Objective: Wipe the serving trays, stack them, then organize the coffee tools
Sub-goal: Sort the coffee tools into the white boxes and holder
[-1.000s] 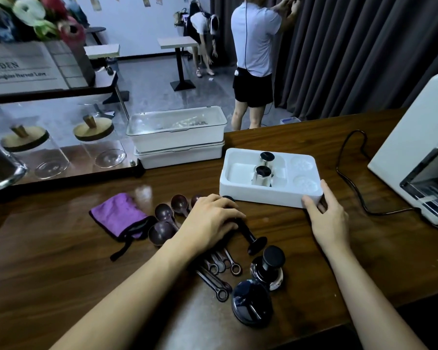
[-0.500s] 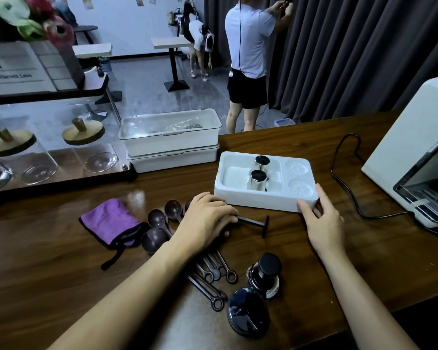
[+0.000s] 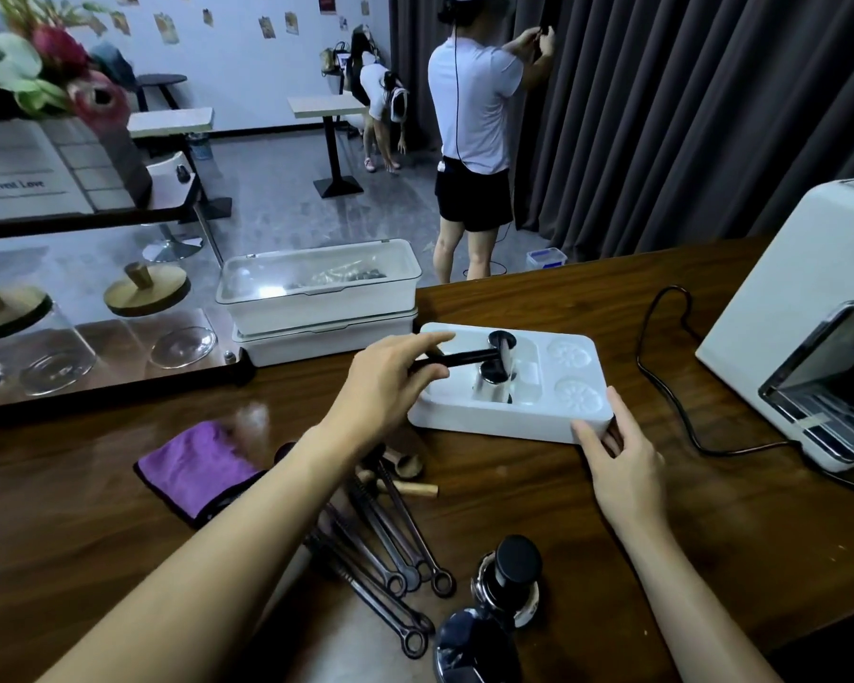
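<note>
Pinches, with the left hand [image 3: 385,382], a matte black tool [image 3: 457,359] by its slim straight handle, thumb and curled fingers closed round it; holds the flat disc end level above the foam tray [image 3: 583,337]. Clasps that tray's near right corner with the right hand [image 3: 622,465], thumb against the near wall, fingers bent round the side. White, smooth and round-cornered, moulded into one deep rectangular well and two shallow round recesses [image 3: 569,354] stamped with a petal pattern. In the well, two polished steel cylinders [image 3: 486,386] with black caps, upright, one behind the other, the farther one mostly hidden by the tool's disc. All on a dark, glossy wooden table [image 3: 711,525]. Nearer, long thin metal spoons [image 3: 390,549] with ring-ended handles, fanned out, bowls mostly covered by the left forearm [image 3: 218,559]; beside them a small wooden-handled piece [image 3: 415,489], too indistinct to name. Left of those, a crumpled purple cloth [image 3: 193,465] with dark edging. At the near edge, a black knob-topped tamper [image 3: 511,574] and a dark shiny round thing [image 3: 474,648], cut off by the frame. Behind the tray, two stacked white plastic bins [image 3: 316,308] with clear lids, contents blurred. At right, a white machine [image 3: 785,313], cropped, with a looping black cable [image 3: 661,347].
</note>
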Demonstrator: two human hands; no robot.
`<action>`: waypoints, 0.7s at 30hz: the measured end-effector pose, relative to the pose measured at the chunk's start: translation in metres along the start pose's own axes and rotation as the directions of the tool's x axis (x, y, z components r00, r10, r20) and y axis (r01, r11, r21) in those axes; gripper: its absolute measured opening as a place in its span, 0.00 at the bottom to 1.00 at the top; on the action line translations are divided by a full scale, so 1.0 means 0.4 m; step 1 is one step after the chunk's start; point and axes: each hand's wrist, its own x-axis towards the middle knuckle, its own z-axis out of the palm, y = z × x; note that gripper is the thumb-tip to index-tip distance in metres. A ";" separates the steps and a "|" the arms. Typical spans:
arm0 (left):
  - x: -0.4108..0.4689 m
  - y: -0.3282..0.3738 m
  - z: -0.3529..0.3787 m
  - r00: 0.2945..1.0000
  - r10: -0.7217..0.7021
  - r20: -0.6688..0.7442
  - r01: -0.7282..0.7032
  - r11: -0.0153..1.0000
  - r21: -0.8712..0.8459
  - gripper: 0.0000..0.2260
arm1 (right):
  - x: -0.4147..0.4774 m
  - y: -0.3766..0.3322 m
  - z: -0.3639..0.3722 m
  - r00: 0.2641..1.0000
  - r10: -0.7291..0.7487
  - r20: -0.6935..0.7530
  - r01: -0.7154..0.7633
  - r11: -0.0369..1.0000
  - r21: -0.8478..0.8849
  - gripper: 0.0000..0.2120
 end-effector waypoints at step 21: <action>0.135 -0.017 0.132 0.995 0.065 0.073 -0.070 0.995 0.071 0.12 | 0.005 0.018 0.003 1.000 -0.012 -0.014 0.012 1.000 -0.012 0.32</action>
